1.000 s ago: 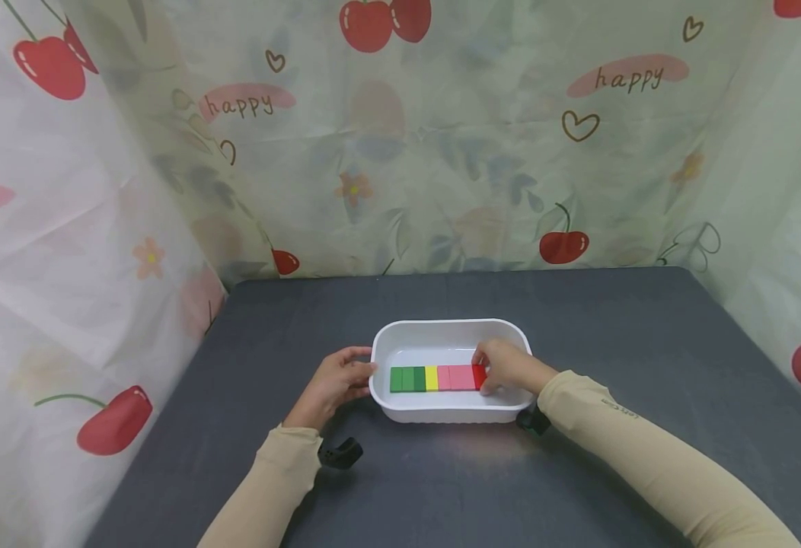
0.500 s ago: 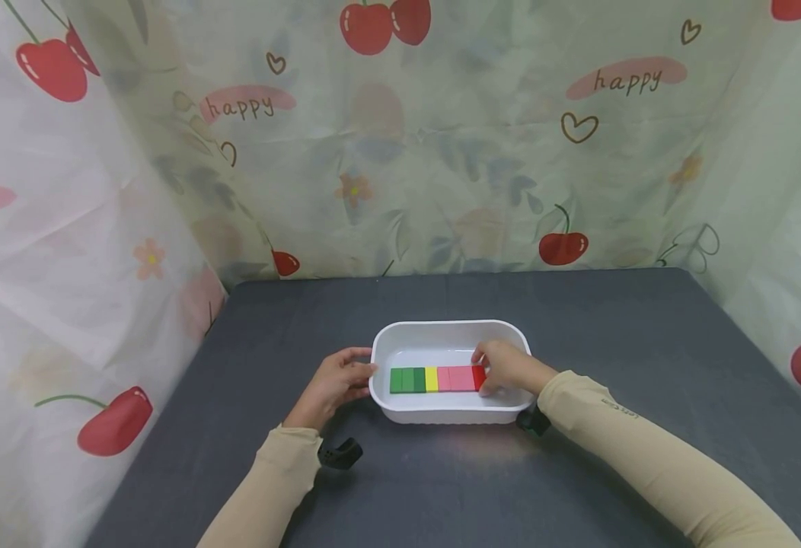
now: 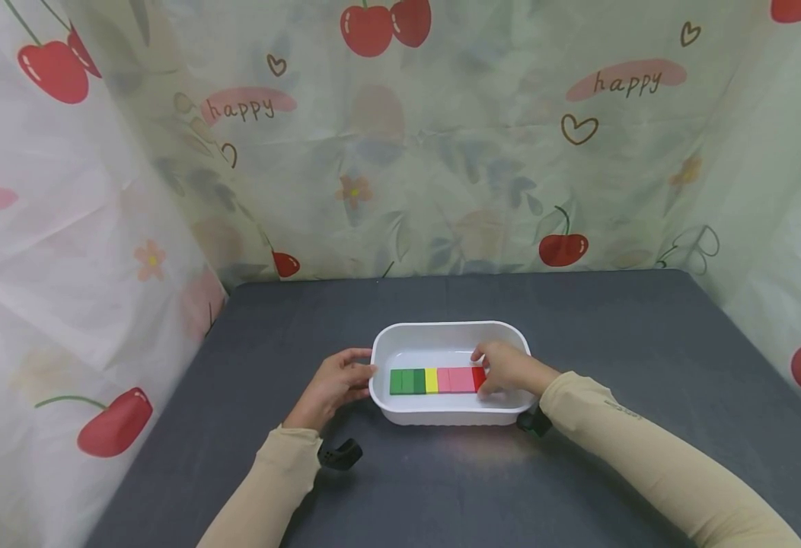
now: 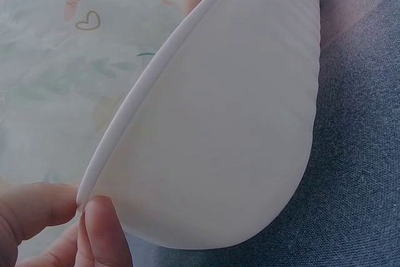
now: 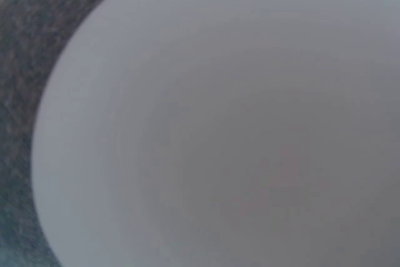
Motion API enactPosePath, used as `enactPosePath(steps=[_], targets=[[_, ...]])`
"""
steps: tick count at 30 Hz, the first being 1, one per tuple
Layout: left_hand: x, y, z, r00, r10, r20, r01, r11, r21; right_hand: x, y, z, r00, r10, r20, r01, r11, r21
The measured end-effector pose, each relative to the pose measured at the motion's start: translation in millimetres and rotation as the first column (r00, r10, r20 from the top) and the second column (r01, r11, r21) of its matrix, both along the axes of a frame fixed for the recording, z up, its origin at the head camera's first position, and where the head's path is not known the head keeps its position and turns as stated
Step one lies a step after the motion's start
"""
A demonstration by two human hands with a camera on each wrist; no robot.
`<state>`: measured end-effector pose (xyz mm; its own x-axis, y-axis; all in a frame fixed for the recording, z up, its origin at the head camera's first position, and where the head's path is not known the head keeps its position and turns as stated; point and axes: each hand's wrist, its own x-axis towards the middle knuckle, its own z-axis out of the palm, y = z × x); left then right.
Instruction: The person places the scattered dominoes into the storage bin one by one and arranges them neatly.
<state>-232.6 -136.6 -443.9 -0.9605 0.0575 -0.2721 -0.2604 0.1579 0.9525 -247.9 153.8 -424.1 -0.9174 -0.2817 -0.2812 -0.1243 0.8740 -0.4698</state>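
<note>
A white oval tub (image 3: 451,417) stands on the dark table. In it lies a row of small flat blocks: green ones (image 3: 403,381) at the left, a yellow one (image 3: 431,380), pink ones (image 3: 455,380) and a red block (image 3: 479,377) at the right end. My left hand (image 3: 335,382) pinches the tub's left rim between thumb and fingers (image 4: 105,232), as the left wrist view also shows. My right hand (image 3: 506,369) reaches over the right rim and holds the red block at its ends, partly covering it. The tub's outer wall (image 5: 219,123) fills the right wrist view, blurred.
The dark tabletop (image 3: 407,487) spreads around the tub. Behind it hangs a pale curtain (image 3: 407,167) printed with cherries and hearts, and another curtain side (image 3: 65,266) runs along the left. Black wrist straps (image 3: 341,455) sit at both cuffs.
Both hands and the row of blocks keep practically the same positions. The whole head view has shifted very slightly, with the scene a few pixels lower.
</note>
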Motion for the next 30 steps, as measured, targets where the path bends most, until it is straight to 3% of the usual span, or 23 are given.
enactPosePath(steps=[11,30], targets=[[-1.3,1.2,-0.9,1.0,0.01,-0.005,-0.01,1.0,0.001,4.7,3.9,8.7,0.999,-0.028,0.036,0.03,0.999,-0.046],[-0.1,-0.1,0.7,1.0,-0.001,-0.005,0.001,1.0,-0.01,13.7,20.9,23.9,0.995,-0.04,0.087,0.061,0.964,-0.258]])
